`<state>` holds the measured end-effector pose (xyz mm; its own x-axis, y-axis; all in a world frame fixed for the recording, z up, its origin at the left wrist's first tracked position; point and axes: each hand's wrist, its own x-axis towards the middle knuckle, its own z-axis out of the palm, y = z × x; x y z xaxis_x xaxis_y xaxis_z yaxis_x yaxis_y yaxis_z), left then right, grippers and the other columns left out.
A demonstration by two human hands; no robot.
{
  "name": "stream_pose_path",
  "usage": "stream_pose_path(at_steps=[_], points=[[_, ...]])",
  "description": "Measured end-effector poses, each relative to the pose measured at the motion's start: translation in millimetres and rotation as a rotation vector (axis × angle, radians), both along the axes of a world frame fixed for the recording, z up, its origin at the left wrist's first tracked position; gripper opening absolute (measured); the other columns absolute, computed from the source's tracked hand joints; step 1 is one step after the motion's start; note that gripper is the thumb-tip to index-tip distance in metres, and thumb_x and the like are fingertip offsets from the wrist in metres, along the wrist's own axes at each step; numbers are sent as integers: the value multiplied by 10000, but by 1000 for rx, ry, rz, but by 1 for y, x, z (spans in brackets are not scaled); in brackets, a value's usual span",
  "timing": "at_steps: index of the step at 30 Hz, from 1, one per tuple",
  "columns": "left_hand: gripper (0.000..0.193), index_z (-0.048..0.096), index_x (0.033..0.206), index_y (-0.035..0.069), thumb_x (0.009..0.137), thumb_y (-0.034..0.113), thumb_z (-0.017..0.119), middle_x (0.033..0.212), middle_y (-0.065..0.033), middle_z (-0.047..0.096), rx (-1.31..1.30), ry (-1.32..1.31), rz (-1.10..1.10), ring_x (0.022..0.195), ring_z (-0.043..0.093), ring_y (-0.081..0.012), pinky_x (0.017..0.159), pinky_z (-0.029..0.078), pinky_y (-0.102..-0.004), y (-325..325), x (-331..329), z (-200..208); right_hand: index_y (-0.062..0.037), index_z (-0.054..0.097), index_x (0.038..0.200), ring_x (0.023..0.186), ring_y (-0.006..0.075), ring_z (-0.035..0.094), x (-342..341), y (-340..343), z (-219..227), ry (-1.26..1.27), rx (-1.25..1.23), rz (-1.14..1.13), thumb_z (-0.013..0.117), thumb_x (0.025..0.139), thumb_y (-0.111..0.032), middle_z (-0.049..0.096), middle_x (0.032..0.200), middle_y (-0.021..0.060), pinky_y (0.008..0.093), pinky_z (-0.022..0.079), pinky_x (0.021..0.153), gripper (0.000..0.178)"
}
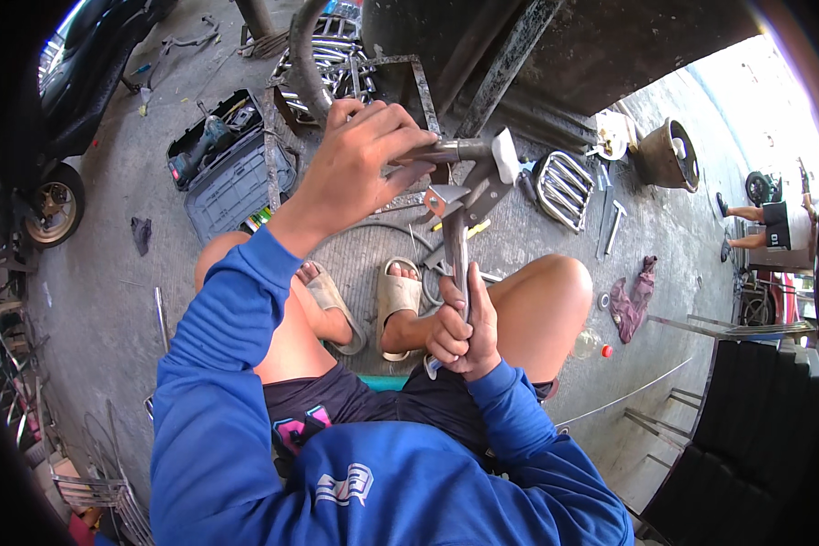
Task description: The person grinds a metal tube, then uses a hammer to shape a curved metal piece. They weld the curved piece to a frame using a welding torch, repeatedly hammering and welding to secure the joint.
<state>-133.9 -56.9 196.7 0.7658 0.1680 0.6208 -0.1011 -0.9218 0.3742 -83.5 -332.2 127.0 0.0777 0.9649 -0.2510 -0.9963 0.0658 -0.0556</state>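
Note:
In front of my knees I hold a bent metal tube frame (458, 238), with a flat drilled bracket (490, 189) and a whitish end piece (505, 156) at its corner. My left hand (362, 162) is closed round the frame's upper tube, just left of the corner. Lower down, my right hand (466, 335) wraps the downward metal bar, its thumb along the bar. A small bluish-white end (432, 367) sticks out below that fist; I cannot tell what it belongs to. A curved grey tube (306, 59) rises behind my left hand.
An open tool case (237, 177) with a drill (214, 134) lies ahead left. A chrome rack (564, 189), a hammer (615, 226), a bucket (668, 155) and a purple rag (631, 302) lie to the right. Another person's legs (751, 227) show far right; a motorcycle wheel (56, 206) stands left.

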Motion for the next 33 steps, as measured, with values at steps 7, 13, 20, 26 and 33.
stream_pose_path(at_steps=[7, 13, 20, 26, 33], points=[[350, 765, 1142, 126, 824, 232, 862, 1013, -9, 709, -151, 92, 24, 967, 653, -225, 952, 382, -371, -8, 5, -25, -98, 445, 964, 319, 76, 209, -13, 2, -4, 499, 369, -17, 220, 1125, -610, 250, 494, -43, 259, 209, 308, 582], [323, 738, 1094, 113, 814, 212, 867, 971, -4, 722, -148, -31, -24, 963, 658, -209, 962, 391, -382, -7, 8, -18, -45, 454, 955, 305, 83, 246, -13, 1, 10, 673, 502, -14, 204, 1132, -584, 272, 472, -30, 263, 231, 294, 620], [476, 697, 1204, 108, 781, 187, 901, 1053, -34, 753, -157, -12, -29, 980, 679, -241, 1014, 433, -400, -10, -2, 1, -34, 433, 940, 299, 101, 275, -14, 4, 20, 723, 530, -6, 200, 1132, -577, 287, 460, -13, 270, 247, 293, 621], [546, 637, 1283, 105, 789, 150, 867, 1065, -45, 718, -115, -4, -18, 1015, 654, -254, 1031, 423, -419, -11, -3, 3, -58, 382, 891, 298, 104, 286, -14, 6, 21, 773, 534, 15, 198, 1134, -568, 288, 457, -10, 260, 263, 294, 594], [518, 614, 1263, 69, 788, 68, 819, 1058, -84, 682, 61, -67, -23, 1023, 656, -285, 1011, 450, -431, -10, 3, 3, -41, 370, 842, 302, 116, 293, -14, 7, 24, 856, 534, 23, 235, 1134, -545, 304, 435, 18, 269, 272, 296, 598]])
